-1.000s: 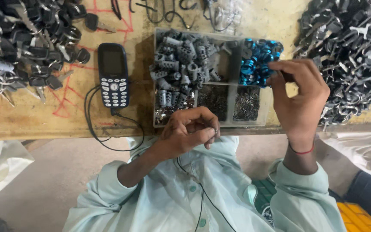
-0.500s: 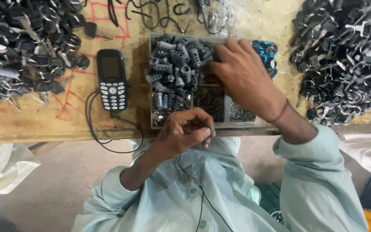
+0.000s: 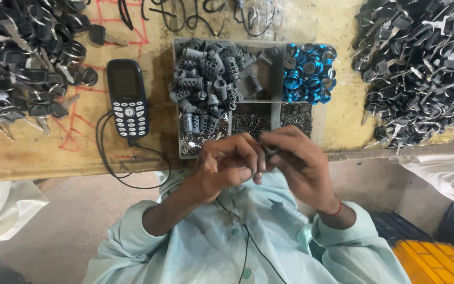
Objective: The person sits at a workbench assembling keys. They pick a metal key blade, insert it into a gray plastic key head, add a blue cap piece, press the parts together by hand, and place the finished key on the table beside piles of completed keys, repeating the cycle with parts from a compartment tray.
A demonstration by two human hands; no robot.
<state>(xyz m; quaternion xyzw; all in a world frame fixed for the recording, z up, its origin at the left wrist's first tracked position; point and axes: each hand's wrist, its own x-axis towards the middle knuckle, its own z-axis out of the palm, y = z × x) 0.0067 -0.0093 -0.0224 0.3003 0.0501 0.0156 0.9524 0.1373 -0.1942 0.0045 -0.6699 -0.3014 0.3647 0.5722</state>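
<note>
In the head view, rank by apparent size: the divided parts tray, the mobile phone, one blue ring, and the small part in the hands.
1. Divided parts tray, largest.
2. Mobile phone.
3. One blue ring.
4. Small part pinched between the left hand and right hand; mostly hidden by fingers and nearer the camera, so ranking it below the ring is unsure.

The person wears a pale mint-green shirt (image 3: 222, 247) with small round buttons down the front and long sleeves pushed up the forearms. A thin red thread bracelet (image 3: 336, 209) circles the right wrist. A thin black cable (image 3: 245, 247) hangs down the shirt's front.
</note>
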